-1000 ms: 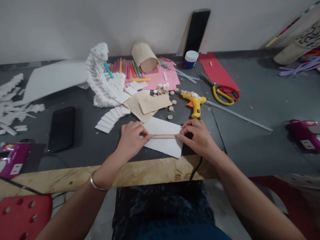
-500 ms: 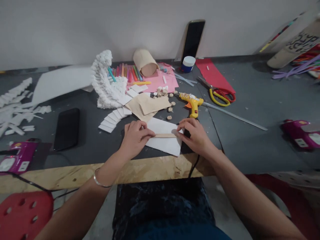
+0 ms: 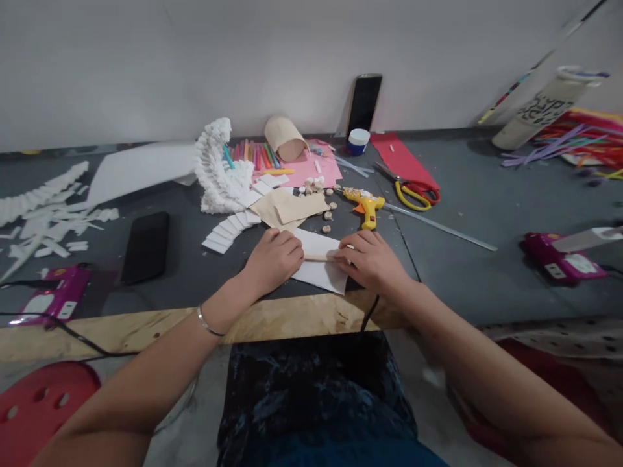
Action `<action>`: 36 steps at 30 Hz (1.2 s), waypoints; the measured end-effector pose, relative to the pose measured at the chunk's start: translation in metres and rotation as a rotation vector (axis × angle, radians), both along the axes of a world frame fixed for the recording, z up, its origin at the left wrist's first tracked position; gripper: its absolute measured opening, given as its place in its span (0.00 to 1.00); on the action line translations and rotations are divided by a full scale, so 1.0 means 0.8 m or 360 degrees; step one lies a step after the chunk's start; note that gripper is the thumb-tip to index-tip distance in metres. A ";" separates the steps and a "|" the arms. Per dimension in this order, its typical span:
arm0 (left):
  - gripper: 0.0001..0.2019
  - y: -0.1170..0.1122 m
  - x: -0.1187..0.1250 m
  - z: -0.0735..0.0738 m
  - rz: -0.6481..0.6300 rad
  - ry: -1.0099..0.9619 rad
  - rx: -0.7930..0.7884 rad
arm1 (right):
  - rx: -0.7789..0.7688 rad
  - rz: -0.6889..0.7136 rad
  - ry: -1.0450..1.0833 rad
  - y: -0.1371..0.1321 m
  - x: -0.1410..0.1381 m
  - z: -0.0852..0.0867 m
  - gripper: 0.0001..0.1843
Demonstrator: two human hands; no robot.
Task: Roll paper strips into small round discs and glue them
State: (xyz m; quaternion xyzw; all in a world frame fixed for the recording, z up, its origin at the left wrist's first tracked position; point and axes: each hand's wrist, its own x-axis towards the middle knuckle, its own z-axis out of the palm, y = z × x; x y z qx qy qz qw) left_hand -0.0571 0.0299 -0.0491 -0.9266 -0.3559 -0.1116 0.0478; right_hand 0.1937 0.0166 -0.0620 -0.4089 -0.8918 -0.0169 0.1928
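Note:
My left hand (image 3: 275,259) and my right hand (image 3: 370,261) both pinch the ends of a thin wooden stick (image 3: 318,257), which lies across a white sheet of paper (image 3: 322,271) at the near edge of the dark table (image 3: 462,272). The fingers of both hands are closed on the stick. Just beyond my right hand stands a yellow glue gun (image 3: 364,205). Tan paper pieces (image 3: 287,208) and small wooden discs (image 3: 327,217) lie right behind the sheet.
A white feathery paper form (image 3: 219,170) and a row of white cards (image 3: 231,227) sit left of centre. A black phone (image 3: 146,246), scissors (image 3: 411,189), a long ruler (image 3: 438,227), coloured sticks (image 3: 253,153), a tan cylinder (image 3: 285,137) and purple devices (image 3: 559,263) lie around.
My hands have slid closer together along the stick, so less of it shows. The camera has tilted up and back, showing more of the table's far side.

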 end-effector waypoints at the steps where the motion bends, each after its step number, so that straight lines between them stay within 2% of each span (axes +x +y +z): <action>1: 0.14 0.000 0.002 0.001 0.0011 0.0007 -0.0013 | -0.0004 0.0005 -0.0023 0.001 -0.002 0.003 0.09; 5: 0.11 0.004 0.007 0.010 0.0242 -0.0098 -0.0255 | -0.0164 0.0028 0.0070 0.010 -0.005 0.011 0.06; 7: 0.10 0.007 0.006 0.018 0.0327 -0.0179 -0.0461 | -0.0422 -0.0022 0.0194 0.013 -0.004 0.014 0.05; 11: 0.08 0.013 -0.001 0.033 0.0342 -0.0343 -0.0923 | -0.1050 -0.0198 0.0289 0.019 -0.001 0.025 0.07; 14: 0.09 0.016 -0.003 0.038 0.0335 -0.0313 -0.1073 | -0.1267 -0.0215 0.0184 0.022 -0.004 0.035 0.11; 18: 0.08 0.019 -0.002 0.034 0.0297 -0.0129 -0.0914 | -0.1201 -0.0197 0.0024 0.025 -0.012 0.042 0.12; 22: 0.08 0.023 -0.004 0.027 0.0257 -0.0068 -0.0900 | -0.1147 -0.0200 0.0016 0.025 -0.013 0.037 0.09; 28: 0.06 0.034 -0.011 0.012 0.0132 -0.0191 -0.0883 | -0.1133 -0.0118 0.0208 0.026 -0.008 0.025 0.09; 36: 0.09 0.038 -0.023 -0.004 -0.0226 -0.0420 -0.0748 | -0.0761 0.0156 0.0279 0.030 0.002 0.003 0.09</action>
